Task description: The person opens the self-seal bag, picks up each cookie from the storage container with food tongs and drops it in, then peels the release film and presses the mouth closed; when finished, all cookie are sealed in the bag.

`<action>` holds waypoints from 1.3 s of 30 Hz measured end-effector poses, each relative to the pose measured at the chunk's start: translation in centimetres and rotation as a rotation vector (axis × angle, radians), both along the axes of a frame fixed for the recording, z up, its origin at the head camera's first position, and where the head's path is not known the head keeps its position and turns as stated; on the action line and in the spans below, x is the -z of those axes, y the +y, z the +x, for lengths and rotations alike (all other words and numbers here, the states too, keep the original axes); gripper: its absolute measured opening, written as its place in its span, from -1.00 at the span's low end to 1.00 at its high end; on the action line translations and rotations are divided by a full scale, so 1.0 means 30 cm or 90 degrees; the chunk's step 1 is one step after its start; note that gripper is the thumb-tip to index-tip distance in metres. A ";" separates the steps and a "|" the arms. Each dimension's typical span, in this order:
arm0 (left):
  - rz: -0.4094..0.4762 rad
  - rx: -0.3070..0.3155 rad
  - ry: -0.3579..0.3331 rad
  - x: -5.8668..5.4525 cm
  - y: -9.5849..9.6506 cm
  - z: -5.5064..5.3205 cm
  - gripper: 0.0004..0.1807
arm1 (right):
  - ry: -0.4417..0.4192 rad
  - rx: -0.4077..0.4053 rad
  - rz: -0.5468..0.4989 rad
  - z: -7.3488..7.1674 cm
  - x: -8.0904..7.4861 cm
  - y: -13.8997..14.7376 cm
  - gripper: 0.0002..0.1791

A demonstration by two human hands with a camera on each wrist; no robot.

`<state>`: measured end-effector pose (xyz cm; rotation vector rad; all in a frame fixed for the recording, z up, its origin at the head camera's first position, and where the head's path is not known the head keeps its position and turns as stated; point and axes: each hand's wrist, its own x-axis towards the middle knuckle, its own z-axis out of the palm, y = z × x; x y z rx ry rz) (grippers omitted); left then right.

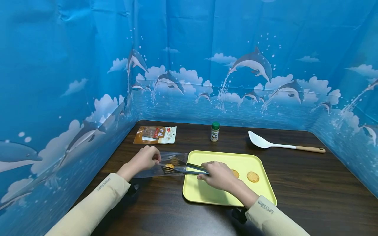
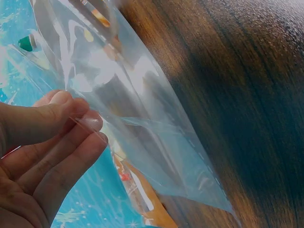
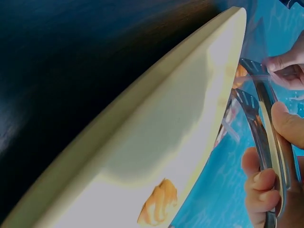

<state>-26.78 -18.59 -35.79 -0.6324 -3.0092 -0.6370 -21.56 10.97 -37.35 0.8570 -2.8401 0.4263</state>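
My left hand (image 1: 144,159) pinches the edge of a clear plastic bag (image 2: 147,104) between thumb and fingertips, to the left of the yellow tray (image 1: 203,193). My right hand (image 1: 218,175) grips metal tongs (image 3: 263,128), reaching left over the tray's edge. In the head view the slotted tong tips overlap the bag, standing apart from each other. A round golden cookie (image 1: 169,166) shows by those tips, within the bag's outline. Two more cookies lie on the tray, one (image 1: 253,177) in plain sight and another (image 1: 235,173) partly behind my right hand.
A brown and white food packet (image 1: 155,135) lies at the back left of the dark wood table (image 1: 310,183). Behind the tray stands a small green-capped bottle (image 1: 215,132). At the back right is a white turner (image 1: 261,141) with a wooden handle. Dolphin-print curtains surround the table.
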 end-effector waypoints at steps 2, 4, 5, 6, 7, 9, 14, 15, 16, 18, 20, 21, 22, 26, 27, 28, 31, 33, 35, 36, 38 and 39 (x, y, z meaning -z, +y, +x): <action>0.002 -0.006 -0.012 0.006 -0.001 0.001 -0.86 | 0.005 -0.008 0.007 -0.005 0.005 -0.013 -0.60; 0.005 -0.009 -0.021 0.011 -0.003 0.002 -0.85 | 0.005 -0.017 0.011 -0.009 0.010 -0.025 -0.62; 0.005 -0.011 -0.025 0.014 -0.003 0.002 -0.84 | 0.004 -0.020 0.013 -0.010 0.013 -0.030 -0.62; 0.003 -0.007 -0.022 0.017 -0.005 0.003 -0.84 | 0.003 -0.022 0.016 -0.012 0.015 -0.035 -0.62; 0.003 -0.010 -0.025 0.019 -0.005 0.003 -0.84 | 0.000 -0.025 0.015 -0.013 0.016 -0.039 -0.61; 0.002 -0.008 -0.022 0.021 -0.006 0.003 -0.84 | -0.009 -0.024 0.011 -0.016 0.018 -0.043 -0.59; 0.004 -0.008 -0.021 0.016 -0.009 0.000 -0.83 | -0.028 -0.003 0.002 -0.013 0.015 -0.030 -0.53; 0.005 -0.008 -0.020 0.014 -0.009 0.000 -0.83 | -0.032 0.002 0.000 -0.011 0.014 -0.024 -0.51; 0.004 -0.007 -0.019 0.012 -0.011 0.000 -0.83 | -0.038 0.008 -0.003 -0.008 0.012 -0.017 -0.50; 0.001 -0.007 -0.017 0.009 -0.013 0.002 -0.83 | -0.050 0.019 -0.013 -0.001 0.010 0.000 -0.49; -0.003 -0.007 -0.013 0.008 -0.016 0.006 -0.83 | -0.059 0.033 -0.021 0.008 0.006 0.017 -0.48; -0.006 -0.008 -0.012 0.008 -0.018 0.007 -0.83 | -0.061 0.039 -0.025 0.012 0.004 0.027 -0.48; -0.009 -0.009 -0.010 0.008 -0.020 0.008 -0.83 | -0.064 0.045 -0.029 0.017 0.002 0.036 -0.48; -0.010 -0.012 -0.009 0.013 -0.026 0.012 -0.85 | -0.064 0.071 -0.040 0.038 -0.004 0.078 -0.48; -0.010 -0.011 -0.009 0.015 -0.027 0.011 -0.86 | -0.064 0.079 -0.043 0.044 -0.004 0.089 -0.48; -0.008 -0.010 -0.010 0.017 -0.027 0.011 -0.86 | -0.063 0.087 -0.045 0.050 -0.004 0.101 -0.48; -0.002 -0.005 -0.009 0.023 -0.028 0.006 -0.86 | -0.057 0.109 -0.047 0.067 -0.006 0.139 -0.47; 0.002 -0.004 -0.003 0.023 -0.028 0.001 -0.87 | -0.048 0.122 -0.044 0.076 -0.008 0.165 -0.46; 0.006 -0.003 -0.001 0.022 -0.028 -0.005 -0.87 | -0.036 0.130 -0.041 0.084 -0.012 0.194 -0.48; 0.007 -0.002 0.000 0.020 -0.027 -0.008 -0.88 | -0.031 0.135 -0.041 0.088 -0.014 0.209 -0.49; 0.006 0.000 0.001 0.018 -0.026 -0.012 -0.88 | -0.025 0.140 -0.043 0.095 -0.022 0.238 -0.53; 0.006 0.000 0.001 0.016 -0.025 -0.013 -0.89 | -0.026 0.141 -0.046 0.099 -0.027 0.254 -0.55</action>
